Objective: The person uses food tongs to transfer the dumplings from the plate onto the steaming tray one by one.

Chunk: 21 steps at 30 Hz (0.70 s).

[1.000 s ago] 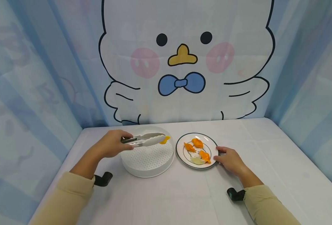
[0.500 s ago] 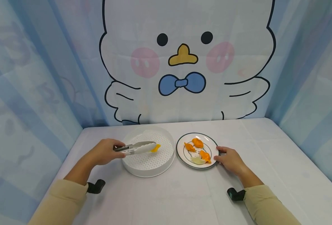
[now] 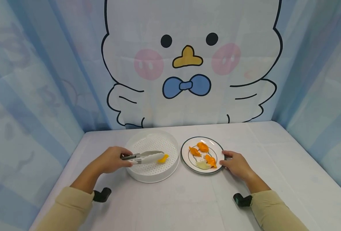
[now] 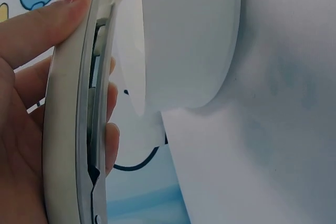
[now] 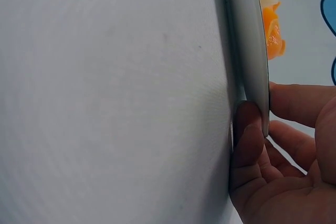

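My left hand (image 3: pixel 114 159) grips a pair of metal tongs (image 3: pixel 147 158), whose pale tips reach over the white perforated steamer basket (image 3: pixel 141 178). Right at those tips, low over the basket's holed floor, is a small yellow dumpling-like piece (image 3: pixel 163 158). In the left wrist view, thumb and fingers clasp the two arms of the tongs (image 4: pixel 65 119). My right hand (image 3: pixel 236 163) pinches the right rim of a white plate (image 3: pixel 187 163) with a dark edge line. On it sit several soft-looking pieces: orange ones (image 3: pixel 202 147) and a pale one (image 3: pixel 203 165).
A white cloth (image 3: pixel 170 205) covers the table. Steamer basket and plate stand side by side with a narrow gap between them. Behind the table hangs a curtain (image 3: pixel 187 109) with a cartoon bird; blue curtains (image 3: pixel 29 112) flank both sides.
My left hand first moved left, then lowered slightly, bringing the tongs and yellow piece down toward the basket floor. The tongs' tips now look further apart. My right hand and the plate stay put.
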### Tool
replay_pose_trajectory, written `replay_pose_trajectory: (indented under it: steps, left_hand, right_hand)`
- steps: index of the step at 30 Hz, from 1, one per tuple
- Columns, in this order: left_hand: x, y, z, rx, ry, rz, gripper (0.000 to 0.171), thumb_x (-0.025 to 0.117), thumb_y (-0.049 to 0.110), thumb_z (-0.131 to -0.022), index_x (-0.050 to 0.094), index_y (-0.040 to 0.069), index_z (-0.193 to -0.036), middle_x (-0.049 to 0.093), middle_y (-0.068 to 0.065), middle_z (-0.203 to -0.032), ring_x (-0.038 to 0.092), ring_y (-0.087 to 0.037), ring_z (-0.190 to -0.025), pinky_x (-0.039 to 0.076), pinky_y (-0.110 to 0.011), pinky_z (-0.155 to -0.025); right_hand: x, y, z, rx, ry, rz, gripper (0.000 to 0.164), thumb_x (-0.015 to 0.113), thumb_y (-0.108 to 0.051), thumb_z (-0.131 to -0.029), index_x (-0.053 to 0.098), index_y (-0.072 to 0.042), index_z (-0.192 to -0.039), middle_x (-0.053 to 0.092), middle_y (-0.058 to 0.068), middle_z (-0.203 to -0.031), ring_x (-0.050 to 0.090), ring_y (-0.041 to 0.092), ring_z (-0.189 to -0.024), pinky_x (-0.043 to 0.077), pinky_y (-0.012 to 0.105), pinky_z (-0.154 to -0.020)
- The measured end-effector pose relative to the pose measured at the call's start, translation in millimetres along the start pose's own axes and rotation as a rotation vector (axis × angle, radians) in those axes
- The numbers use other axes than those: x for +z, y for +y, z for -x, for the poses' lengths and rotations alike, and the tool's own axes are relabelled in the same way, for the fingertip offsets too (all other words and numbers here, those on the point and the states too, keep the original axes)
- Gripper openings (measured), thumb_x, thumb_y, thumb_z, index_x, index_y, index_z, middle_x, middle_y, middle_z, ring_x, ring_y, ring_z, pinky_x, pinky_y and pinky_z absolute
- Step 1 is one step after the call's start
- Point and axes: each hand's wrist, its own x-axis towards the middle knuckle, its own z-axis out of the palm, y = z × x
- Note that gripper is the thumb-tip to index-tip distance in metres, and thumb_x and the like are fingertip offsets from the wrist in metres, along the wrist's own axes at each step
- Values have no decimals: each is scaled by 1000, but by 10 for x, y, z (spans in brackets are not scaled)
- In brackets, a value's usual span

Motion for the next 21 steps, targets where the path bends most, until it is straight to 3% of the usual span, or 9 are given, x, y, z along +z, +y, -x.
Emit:
replay_pose_trajectory:
  steps: [8,21]
  left_hand:
    - [43,111,69,-14,-65,22,43,81,23,-85,70,2,-121,67,-1,-103,57,-17,-89,51,-37,-77]
    - [77,133,103,-5,-97,26,38,81,20,-84,73,5,-118,68,-1,-107,58,-16,-92,51,-39,-83]
  right_hand:
    - [4,6,-8,8,-1,2,62,67,-19,-96,42,3,-148,38,30,-150,33,47,-137,26,60,-111]
    - [1,10,-8,-8,4,15,62,68,-20,-96,43,4,-147,41,31,-148,36,47,-134,27,60,-110]
